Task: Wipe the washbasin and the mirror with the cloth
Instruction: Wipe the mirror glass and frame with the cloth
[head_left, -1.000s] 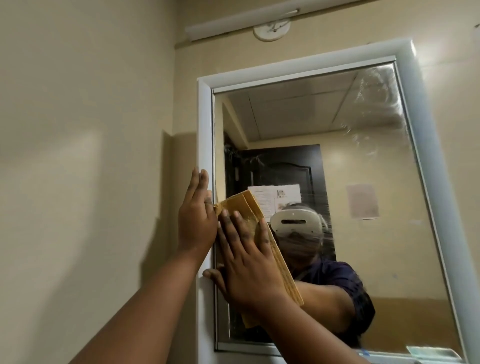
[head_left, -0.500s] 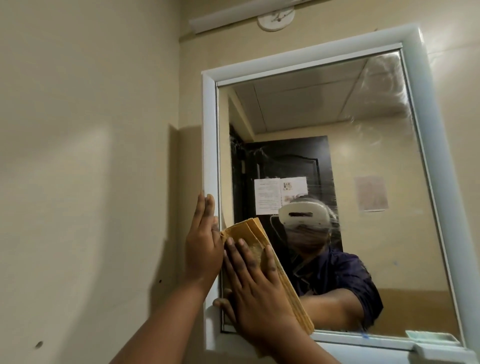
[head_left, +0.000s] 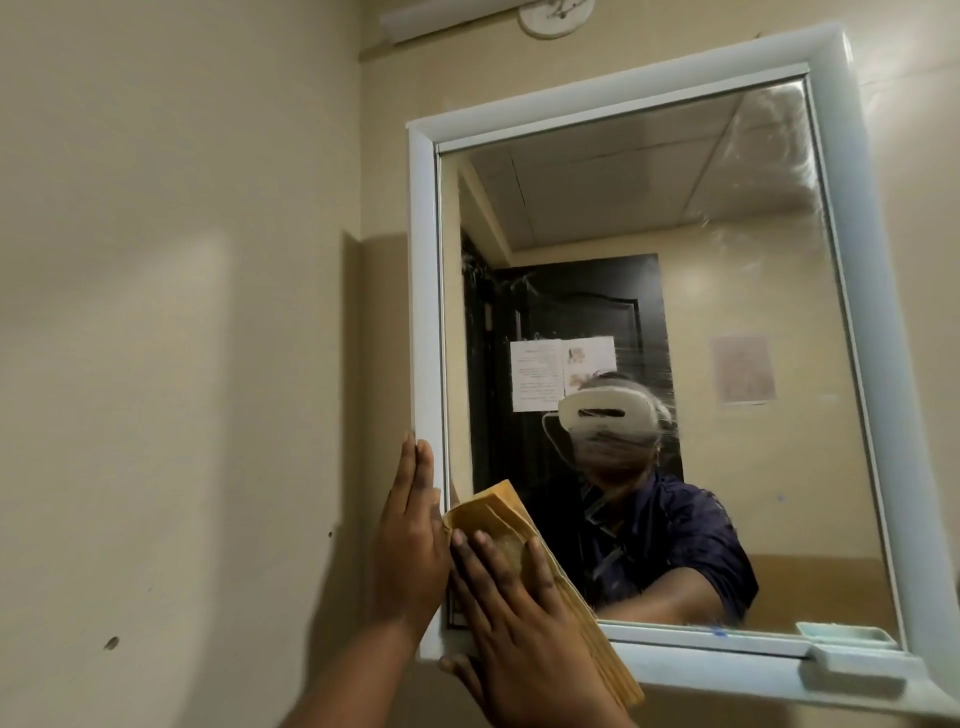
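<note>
Cloth (head_left: 524, 540) has slid down the mirror (head_left: 649, 312) — soft, folded, light; right hand (head_left: 519, 623) flat on it, left hand (head_left: 410, 540) open, bracing the frame (head_left: 422, 291).

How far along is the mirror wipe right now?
In hand: the right hand presses the folded yellow cloth flat on the mirror at its lower left corner, while the left hand braces the white frame. Left: smears remain at the upper right and across the middle. The washbasin is out of view, so its state is unknown.
</note>
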